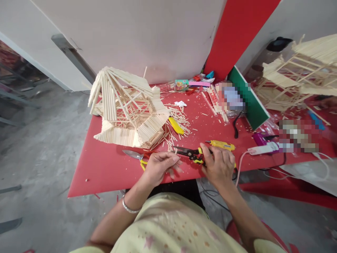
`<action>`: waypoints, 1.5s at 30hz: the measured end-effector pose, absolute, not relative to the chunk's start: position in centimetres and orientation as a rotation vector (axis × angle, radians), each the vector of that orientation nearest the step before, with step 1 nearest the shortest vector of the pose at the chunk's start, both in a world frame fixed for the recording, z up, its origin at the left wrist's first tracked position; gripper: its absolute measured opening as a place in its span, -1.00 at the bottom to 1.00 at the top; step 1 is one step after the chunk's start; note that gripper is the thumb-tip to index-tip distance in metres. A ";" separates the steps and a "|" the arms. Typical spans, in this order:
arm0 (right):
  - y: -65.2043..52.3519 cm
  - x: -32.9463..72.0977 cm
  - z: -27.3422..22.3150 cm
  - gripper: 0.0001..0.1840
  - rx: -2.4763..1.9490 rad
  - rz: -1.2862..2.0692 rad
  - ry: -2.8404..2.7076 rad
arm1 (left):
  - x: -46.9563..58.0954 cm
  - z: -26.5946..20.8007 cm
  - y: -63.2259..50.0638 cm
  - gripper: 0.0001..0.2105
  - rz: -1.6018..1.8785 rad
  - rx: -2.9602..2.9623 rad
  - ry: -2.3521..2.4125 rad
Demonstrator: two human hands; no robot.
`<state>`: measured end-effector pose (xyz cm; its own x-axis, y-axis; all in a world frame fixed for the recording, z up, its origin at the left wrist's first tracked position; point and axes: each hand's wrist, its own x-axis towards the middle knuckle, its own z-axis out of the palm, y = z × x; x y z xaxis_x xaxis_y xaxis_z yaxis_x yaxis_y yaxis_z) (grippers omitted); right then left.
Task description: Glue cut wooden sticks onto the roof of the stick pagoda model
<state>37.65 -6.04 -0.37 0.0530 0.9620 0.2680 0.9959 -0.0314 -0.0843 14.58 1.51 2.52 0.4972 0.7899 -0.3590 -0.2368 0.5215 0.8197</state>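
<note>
Stick model (131,109) at left on the surface (105,172): roof partly slatted, framework showing through; open bays look unfinished. Left hand (160,166): fingers pinching a small stick (176,151). Right hand (219,165): fingers wrapped round shears (189,153), blades beside the stick.

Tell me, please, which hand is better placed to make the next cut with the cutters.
Probably the right hand: it holds the cutters by their handles, while the left hand is near the blade tips, seemingly pinching a small stick.
</note>
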 end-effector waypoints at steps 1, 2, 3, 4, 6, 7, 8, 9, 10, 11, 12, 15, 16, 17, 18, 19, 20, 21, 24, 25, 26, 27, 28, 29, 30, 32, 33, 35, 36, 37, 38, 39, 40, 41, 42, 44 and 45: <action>-6.0 37.8 -0.3 -0.26 -2.122 -0.193 -1.921 | 14.4 2.3 1.3 -0.69 0.721 0.814 0.818; -6.0 38.1 -0.3 -0.22 -2.159 -0.170 -1.836 | 14.3 2.1 1.2 -0.70 0.738 0.844 0.813; -6.1 38.3 -0.4 -0.18 -2.175 -0.119 -1.754 | 14.1 2.0 1.2 -0.70 0.755 0.870 0.811; -6.1 38.4 -0.6 -0.14 -2.160 -0.033 -1.685 | 14.0 1.9 1.1 -0.69 0.764 0.891 0.809; -6.4 38.5 -1.2 -0.12 -2.048 0.232 -1.608 | 13.9 1.9 1.2 -0.63 0.764 0.921 0.801; -6.6 38.4 -1.5 -0.12 -1.973 0.385 -1.599 | 13.9 1.8 1.3 -0.59 0.759 0.937 0.794; -6.8 38.2 -1.8 -0.13 -1.907 0.526 -1.608 | 13.9 1.8 1.4 -0.55 0.755 0.954 0.787; -7.0 37.8 -2.0 -0.13 -1.859 0.639 -1.629 | 14.0 1.8 1.5 -0.52 0.752 0.973 0.781; -7.2 37.4 -2.2 -0.14 -1.833 0.714 -1.660 | 14.1 1.7 1.5 -0.49 0.748 0.992 0.776; -7.3 36.9 -2.2 -0.14 -1.822 0.751 -1.696 | 14.1 1.5 1.6 -0.48 0.744 1.010 0.772; -7.3 36.5 -2.1 -0.14 -1.821 0.761 -1.730 | 14.1 1.4 1.6 -0.48 0.740 1.026 0.772; -7.1 35.4 -1.6 -0.15 -1.832 0.725 -1.789 | 14.1 0.9 1.5 -0.52 0.723 1.069 0.791; -7.0 35.2 -1.4 -0.15 -1.840 0.707 -1.800 | 14.0 0.7 1.5 -0.53 0.722 1.093 0.809; -6.9 35.1 -1.2 -0.15 -1.850 0.690 -1.811 | 14.0 0.6 1.4 -0.56 0.721 1.128 0.828; -6.9 35.1 -1.1 -0.15 -1.862 0.674 -1.822 | 13.9 0.5 1.3 -0.60 0.722 1.176 0.847; -6.8 35.0 -0.9 -0.15 -1.871 0.660 -1.832 | 13.9 0.4 1.3 -0.65 0.725 1.234 0.863; -6.8 35.0 -0.8 -0.15 -1.878 0.647 -1.839 | 13.8 0.3 1.2 -0.70 0.730 1.294 0.874; -6.7 35.0 -0.7 -0.16 -1.879 0.637 -1.844 | 13.8 0.2 1.1 -0.74 0.738 1.352 0.879; -6.7 35.0 -0.7 -0.17 -1.867 0.640 -1.844 | 13.7 0.0 1.1 -0.77 0.767 1.467 0.873; -6.6 34.9 -0.7 -0.17 -1.862 0.653 -1.840 | 13.7 -0.1 1.1 -0.77 0.776 1.499 0.871; -6.6 34.9 -0.7 -0.18 -1.856 0.669 -1.834 | 13.7 -0.1 1.1 -0.78 0.786 1.537 0.871; -6.6 34.9 -0.8 -0.18 -1.847 0.689 -1.826 | 13.6 0.0 1.2 -0.79 0.795 1.584 0.873; -6.6 34.8 -0.9 -0.19 -1.834 0.708 -1.817 | 13.6 0.2 1.3 -0.80 0.803 1.640 0.876; -6.7 34.7 -1.0 -0.19 -1.817 0.721 -1.806 | 13.6 0.4 1.3 -0.81 0.810 1.698 0.882; -6.7 34.6 -1.2 -0.20 -1.797 0.729 -1.798 | 13.6 0.6 1.4 -0.82 0.821 1.752 0.893; -6.7 34.3 -1.6 -0.20 -1.762 0.713 -1.789 | 13.8 1.1 1.6 -0.84 0.859 1.830 0.941; -6.8 34.1 -1.8 -0.20 -1.750 0.694 -1.787 | 13.9 1.3 1.7 -0.84 0.879 1.845 0.970; -6.8 33.8 -2.1 -0.22 -1.736 0.660 -1.782 | 14.2 1.6 1.8 -0.81 0.897 1.813 1.009; -6.8 33.7 -2.3 -0.22 -1.733 0.650 -1.778 | 14.4 1.6 1.8 -0.79 0.887 1.772 1.012; -6.8 33.6 -2.4 -0.23 -1.731 0.644 -1.773 | 14.5 1.5 1.8 -0.77 0.867 1.720 1.005; -6.8 33.6 -2.5 -0.24 -1.731 0.641 -1.770 | 14.6 1.5 1.8 -0.75 0.844 1.666 0.995; -6.8 33.7 -2.5 -0.24 -1.736 0.639 -1.768 | 14.7 1.4 1.8 -0.74 0.826 1.617 0.987; -6.8 33.8 -2.6 -0.23 -1.738 0.639 -1.773 | 14.7 1.3 1.8 -0.74 0.814 1.575 0.983; -6.8 34.0 -2.6 -0.23 -1.739 0.643 -1.781 | 14.7 1.2 1.8 -0.73 0.804 1.537 0.976; -6.9 34.2 -2.6 -0.22 -1.737 0.649 -1.794 | 14.7 1.1 1.9 -0.73 0.790 1.497 0.961; -6.9 34.6 -2.6 -0.19 -1.724 0.660 -1.826 | 14.6 1.1 2.1 -0.73 0.742 1.391 0.896; -6.9 34.7 -2.6 -0.18 -1.715 0.663 -1.841 | 14.5 1.2 2.2 -0.74 0.710 1.326 0.850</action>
